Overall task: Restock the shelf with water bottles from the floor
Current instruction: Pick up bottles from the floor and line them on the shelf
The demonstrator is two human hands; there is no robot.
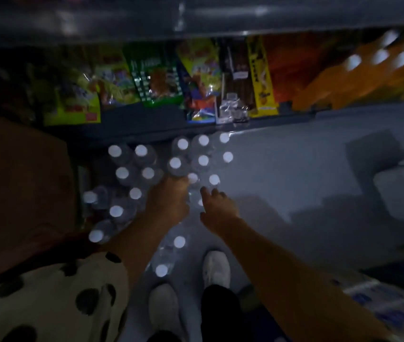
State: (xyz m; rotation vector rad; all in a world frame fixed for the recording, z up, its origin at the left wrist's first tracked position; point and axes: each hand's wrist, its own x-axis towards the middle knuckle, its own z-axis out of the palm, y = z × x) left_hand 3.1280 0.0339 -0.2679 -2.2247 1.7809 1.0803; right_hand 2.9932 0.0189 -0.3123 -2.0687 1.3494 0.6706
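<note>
Grey floor (294,174): smooth, dim, fills right half of view; carries bottles, both shoes, a dark boxy shape toward right edge.
Shelf (146,124): dark ledge across upper middle, lip just above the farthest bottles; blurred grey board overhead.
Brown carton (18,174): large, at left edge, just beside left flank of bottle cluster.
Snack packets (156,80): green, yellow, blue bags standing in a row along the shelf; orange packs at right end, badly blurred.
Spotted garment (48,302): cream with black dots, bottom-left corner.
Water bottles (176,164): clear plastic, white caps, upright on floor, packed close under shelf lip; seen from above, caps brightest. Two more stand apart nearer the feet (178,241).
Wrapped pack (378,302): blue-and-white print, bottom-right corner of floor, partly behind right forearm.
Shoes (217,269): white pair, toes toward cluster, close to the two stray bottles.
Left hand (169,196): reached down into near edge of cluster, fingers curled out of sight under the hand, touching bottle below cap at centre; firm hold or mere contact, cannot tell.
Right hand (218,206): just beside left hand, at right near corner of cluster; fingers loosely bent and spread, tips (204,191) over one cap and beside another; nothing clearly gripped.
Picture quality: dark, motion-blurred; labels unreadable.
</note>
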